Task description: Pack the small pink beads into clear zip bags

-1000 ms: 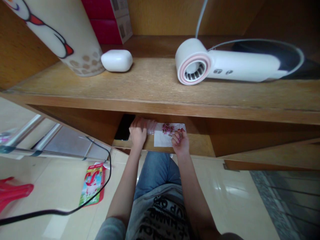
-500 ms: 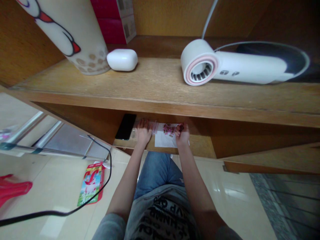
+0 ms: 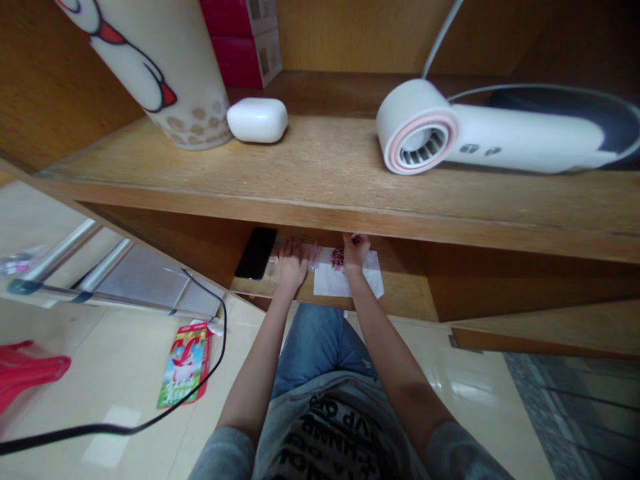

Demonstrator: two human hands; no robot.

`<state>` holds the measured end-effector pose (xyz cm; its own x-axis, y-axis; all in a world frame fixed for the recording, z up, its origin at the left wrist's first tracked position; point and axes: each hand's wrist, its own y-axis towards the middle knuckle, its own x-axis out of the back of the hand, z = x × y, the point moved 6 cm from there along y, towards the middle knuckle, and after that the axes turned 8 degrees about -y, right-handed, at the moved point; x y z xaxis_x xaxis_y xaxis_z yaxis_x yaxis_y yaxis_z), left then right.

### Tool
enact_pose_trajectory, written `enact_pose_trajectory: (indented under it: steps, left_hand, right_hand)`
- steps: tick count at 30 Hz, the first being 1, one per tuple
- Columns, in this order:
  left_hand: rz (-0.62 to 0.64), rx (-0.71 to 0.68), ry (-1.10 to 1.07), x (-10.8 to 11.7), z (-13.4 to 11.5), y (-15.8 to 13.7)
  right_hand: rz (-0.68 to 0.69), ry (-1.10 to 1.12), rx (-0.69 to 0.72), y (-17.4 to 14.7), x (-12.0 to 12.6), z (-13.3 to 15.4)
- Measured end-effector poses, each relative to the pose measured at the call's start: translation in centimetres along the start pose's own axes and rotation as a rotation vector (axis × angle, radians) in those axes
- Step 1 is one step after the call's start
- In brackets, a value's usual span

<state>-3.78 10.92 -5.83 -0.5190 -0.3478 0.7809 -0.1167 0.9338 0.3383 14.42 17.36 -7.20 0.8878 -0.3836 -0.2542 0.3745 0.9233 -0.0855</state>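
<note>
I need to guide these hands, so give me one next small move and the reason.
Probably draw the right hand back slightly, so its fingers come over the paper. They seem to reach its far edge, with a dark bit at them, too small to identify; anything dropped there might miss the paper, where the pink pile lies.
</note>
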Motion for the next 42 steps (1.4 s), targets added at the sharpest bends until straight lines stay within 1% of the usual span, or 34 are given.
enact_pose_trajectory:
  steps: [2, 3, 7, 14, 19, 23, 29, 36, 42]
  left_hand:
    - [-0.003, 0.001, 0.017, 0.0, 0.0, 0.0]
    - [-0.002, -0.001, 0.024, 0.0, 0.0, 0.0]
    - [0.013, 0.0, 0.047, 0.1, -0.1, 0.0]
    - [0.039, 0.003, 0.089, 0.2, -0.4, 0.1]
    - [0.07, 0.015, 0.157, 0.0, -0.3, 0.1]
    - [0.065, 0.013, 0.17, -0.1, -0.2, 0.1]
    - [0.06, 0.013, 0.176, -0.1, -0.1, 0.1]
    - [0.07, 0.023, 0.156, 0.0, -0.2, 0.1]
    - [0.056, 0.02, 0.16, 0.0, -0.1, 0.1]
  right_hand:
    - [-0.135, -0.098, 0.106, -0.1, 0.6, 0.6]
    - [-0.169, -0.14, 0.151, -0.2, 0.7, 0.8]
    - [-0.177, -0.243, 0.216, -0.3, 0.6, 0.8]
    - [-0.202, -0.499, 0.226, -0.3, 0.7, 0.9]
    - [-0.218, -0.634, 0.28, -0.2, 0.5, 0.8]
    - [-0.209, -0.644, 0.306, -0.1, 0.5, 0.6]
    - [-0.214, -0.581, 0.333, -0.3, 0.5, 0.8]
    - [-0.21, -0.539, 0.302, -0.1, 0.6, 0.6]
    - [-0.107, -0.473, 0.243, 0.3, 0.5, -0.6]
